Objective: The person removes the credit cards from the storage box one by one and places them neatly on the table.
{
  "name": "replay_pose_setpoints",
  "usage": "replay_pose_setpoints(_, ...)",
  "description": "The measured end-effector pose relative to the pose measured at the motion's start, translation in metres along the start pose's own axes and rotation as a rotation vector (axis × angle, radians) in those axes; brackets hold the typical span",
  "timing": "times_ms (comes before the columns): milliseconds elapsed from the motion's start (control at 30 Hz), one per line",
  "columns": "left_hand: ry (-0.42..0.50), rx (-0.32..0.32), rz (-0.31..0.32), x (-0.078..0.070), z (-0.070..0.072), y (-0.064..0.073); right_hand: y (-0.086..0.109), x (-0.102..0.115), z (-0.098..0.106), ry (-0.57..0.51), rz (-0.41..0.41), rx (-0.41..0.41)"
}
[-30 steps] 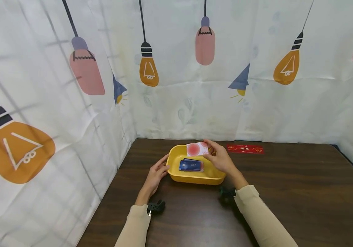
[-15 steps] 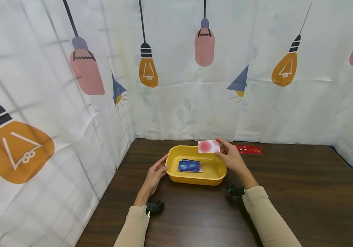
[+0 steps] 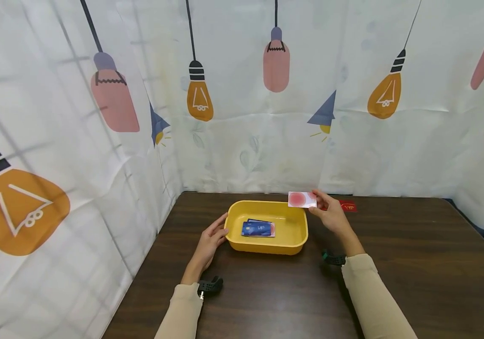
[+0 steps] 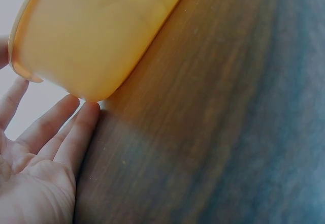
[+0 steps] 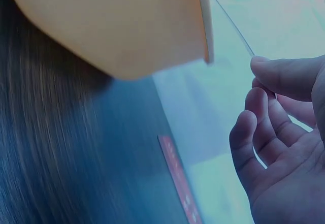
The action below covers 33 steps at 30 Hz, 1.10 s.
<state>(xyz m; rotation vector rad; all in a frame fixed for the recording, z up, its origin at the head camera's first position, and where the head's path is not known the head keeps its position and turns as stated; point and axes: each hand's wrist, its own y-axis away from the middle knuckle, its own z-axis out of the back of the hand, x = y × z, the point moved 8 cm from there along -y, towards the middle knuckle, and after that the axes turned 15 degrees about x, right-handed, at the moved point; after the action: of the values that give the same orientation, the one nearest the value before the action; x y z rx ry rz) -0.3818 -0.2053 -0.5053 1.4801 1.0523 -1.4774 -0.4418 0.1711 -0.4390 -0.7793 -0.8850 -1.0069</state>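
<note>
My right hand (image 3: 334, 215) pinches a white card (image 3: 296, 199) with a pink round print between thumb and fingers. The card is raised over the back right rim of a yellow plastic tub (image 3: 263, 246). Seen from the right wrist, the card (image 5: 232, 23) shows edge-on as a thin line. At the tub's left end, my left hand (image 3: 208, 242) touches the wall with extended fingers; the left wrist view shows the fingertips (image 4: 90, 109) against the tub's lower side. Inside the tub lies a small pile of cards, a blue VIP card (image 3: 256, 229) on top.
Behind my right hand, a red strip with VIP lettering (image 3: 349, 206) lies on the dark wood table (image 3: 276, 292), partly hidden. A white curtain printed with lamps (image 3: 233, 141) hangs behind and to the left of the table.
My right hand has moved right with the white card, from over the tub's middle to its back right rim, covering more of the red strip. The left hand stays at the tub.
</note>
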Motion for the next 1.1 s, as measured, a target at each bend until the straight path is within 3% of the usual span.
replay_pose_setpoints(333, 0.000, 0.002, 0.009, 0.003, 0.001, -0.001, 0.009, -0.018, 0.022, -0.040, -0.063, -0.038)
replay_pose_setpoints(633, 0.002, 0.007, -0.002, 0.002, 0.001, 0.000, 0.013, -0.040, 0.036, 0.054, -0.112, -0.040)
replay_pose_setpoints(1100, 0.004, 0.012, -0.004, 0.002, 0.001, -0.001, 0.018, -0.063, 0.027, 0.171, -0.182, 0.155)
